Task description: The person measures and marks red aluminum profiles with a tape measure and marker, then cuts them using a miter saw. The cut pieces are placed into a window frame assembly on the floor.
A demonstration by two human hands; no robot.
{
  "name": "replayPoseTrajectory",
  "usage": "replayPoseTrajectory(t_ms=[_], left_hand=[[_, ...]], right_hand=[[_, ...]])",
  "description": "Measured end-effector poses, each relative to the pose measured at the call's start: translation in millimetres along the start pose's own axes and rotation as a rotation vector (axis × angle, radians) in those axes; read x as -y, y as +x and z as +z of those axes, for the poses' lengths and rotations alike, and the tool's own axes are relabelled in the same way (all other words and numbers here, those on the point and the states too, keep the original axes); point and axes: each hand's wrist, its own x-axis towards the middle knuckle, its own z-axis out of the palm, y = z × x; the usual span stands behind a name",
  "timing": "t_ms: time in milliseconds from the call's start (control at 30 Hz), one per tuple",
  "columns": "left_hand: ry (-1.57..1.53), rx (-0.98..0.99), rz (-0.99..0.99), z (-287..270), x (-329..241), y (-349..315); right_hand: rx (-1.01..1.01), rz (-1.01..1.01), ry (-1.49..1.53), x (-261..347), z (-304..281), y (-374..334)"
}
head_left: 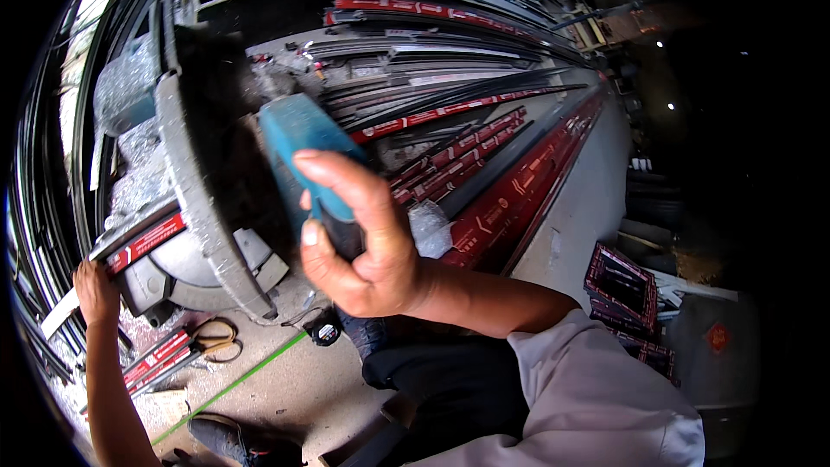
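Note:
My right hand (372,242) is wrapped round the teal and black handle (307,143) of a cut-off saw, thumb and fingers closed on it. The saw's grey blade guard (192,177) stands to the left of the handle, frosted with pale dust. Below the guard is the grey metal saw base (186,272). At far left, my left hand (93,292) grips the near end of a dark profile with a red printed film (149,244). That profile lies across the saw base and runs up to the guard. The blade itself is hidden in shadow.
A black tape measure (325,330), scissors (216,339) and short red-filmed profiles (160,359) lie below the saw. Long red-wrapped profiles (510,207) are stacked to the right. Dark bars (39,164) line the left side. A green strip (242,385) crosses the floor near my shoe (223,439).

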Motion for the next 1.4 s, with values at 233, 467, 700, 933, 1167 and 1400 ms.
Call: replayPoseTrajectory(t_ms=[233,467,700,933,1167,1400], left_hand=[[0.020,-0.122,0.012,24.0,5.8,0.1],[-0.038,0.009,0.013,16.8,5.3,3.0],[-0.065,-0.043,0.002,11.4,5.5,4.0],[-0.055,-0.054,0.048,7.7,5.4,4.2],[-0.010,-0.071,0.065,2.7,4.9,5.8],[-0.030,-0.080,0.066,-3.4,-0.3,6.8]], right_hand=[[-0.094,-0.054,-0.016,-0.7,2.1,-2.7],[-0.099,-0.029,0.016,1.2,4.0,-8.6],[-0.089,-0.017,0.007,-0.1,5.5,-12.7],[-0.087,-0.007,0.010,-2.9,7.6,-21.3],[-0.105,-0.019,0.024,-2.7,8.9,-27.0],[-0.109,-0.016,0.004,-3.2,9.9,-33.3]])
